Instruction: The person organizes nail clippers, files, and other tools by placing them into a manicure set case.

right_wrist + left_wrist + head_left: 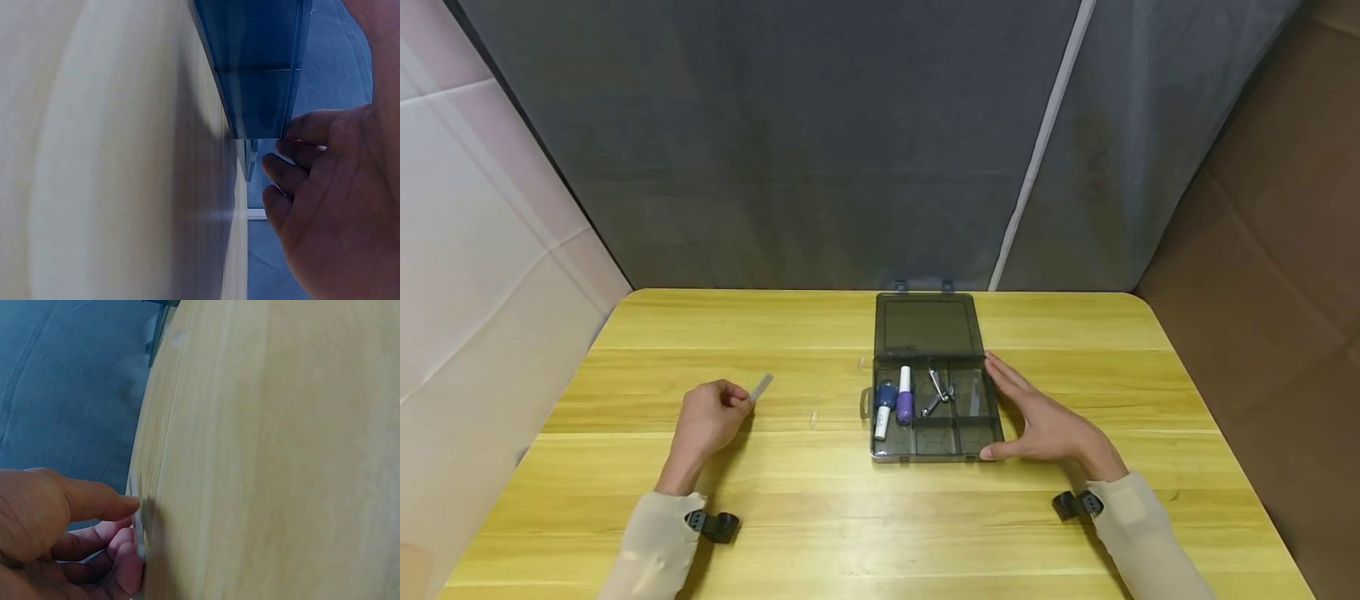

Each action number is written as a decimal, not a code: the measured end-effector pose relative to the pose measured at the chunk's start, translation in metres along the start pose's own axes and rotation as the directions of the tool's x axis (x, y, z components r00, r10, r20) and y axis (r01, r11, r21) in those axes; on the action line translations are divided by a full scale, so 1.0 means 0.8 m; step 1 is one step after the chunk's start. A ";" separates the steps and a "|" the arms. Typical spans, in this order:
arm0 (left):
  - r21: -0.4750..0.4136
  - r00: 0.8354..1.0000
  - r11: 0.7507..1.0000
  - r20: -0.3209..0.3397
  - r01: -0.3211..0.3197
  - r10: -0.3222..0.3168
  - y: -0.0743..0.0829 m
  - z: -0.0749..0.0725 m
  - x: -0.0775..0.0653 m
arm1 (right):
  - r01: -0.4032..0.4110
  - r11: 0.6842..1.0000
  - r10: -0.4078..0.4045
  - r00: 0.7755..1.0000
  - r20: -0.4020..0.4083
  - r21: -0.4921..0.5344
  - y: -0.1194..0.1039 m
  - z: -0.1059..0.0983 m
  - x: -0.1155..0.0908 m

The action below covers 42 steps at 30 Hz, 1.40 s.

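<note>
Though illegible, lettering (901,348) on the box lid (930,320)

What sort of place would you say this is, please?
Probably a curtained-off recording booth: a dark grey fabric backdrop, a yellow wood-grain table and black wrist-worn cameras suggest it.

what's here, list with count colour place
table: 1, yellow, centre
box: 1, dark, open, table
bottles: 2, blue and purple, box's left
clippers: count unclear, silver, box's middle
strip: 1, grey, left of box
patch: 1, grey, box's right, maybe strip
bits: 2, clear, left of box
cloths: 3, white left, grey behind, brown right
band: 1, white, behind
sleeves: 2, beige, foreground
cameras: 2, black, at sleeves
left hand: 1, pinching strip
right hand: 1, touching box
</note>
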<state>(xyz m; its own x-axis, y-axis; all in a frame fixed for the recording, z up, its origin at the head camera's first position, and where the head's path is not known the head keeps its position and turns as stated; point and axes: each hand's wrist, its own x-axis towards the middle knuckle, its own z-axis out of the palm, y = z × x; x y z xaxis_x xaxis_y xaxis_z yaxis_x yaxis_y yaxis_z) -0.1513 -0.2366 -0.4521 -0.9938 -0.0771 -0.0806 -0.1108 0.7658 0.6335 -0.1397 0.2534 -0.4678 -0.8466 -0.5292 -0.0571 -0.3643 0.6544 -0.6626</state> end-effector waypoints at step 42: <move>-0.297 0.979 0.937 0.026 -0.184 0.201 0.077 0.036 -0.001 | -0.006 1.000 0.006 1.000 -0.002 0.017 -0.001 0.001 -0.001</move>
<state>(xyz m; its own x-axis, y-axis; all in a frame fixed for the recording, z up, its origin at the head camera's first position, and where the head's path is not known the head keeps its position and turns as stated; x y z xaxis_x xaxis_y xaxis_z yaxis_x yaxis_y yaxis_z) -0.1569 -0.1710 -0.4357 -0.9951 0.0944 0.0284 0.0753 0.5419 0.8371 -0.1387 0.2533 -0.4678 -0.8494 -0.5243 -0.0598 -0.3528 0.6484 -0.6746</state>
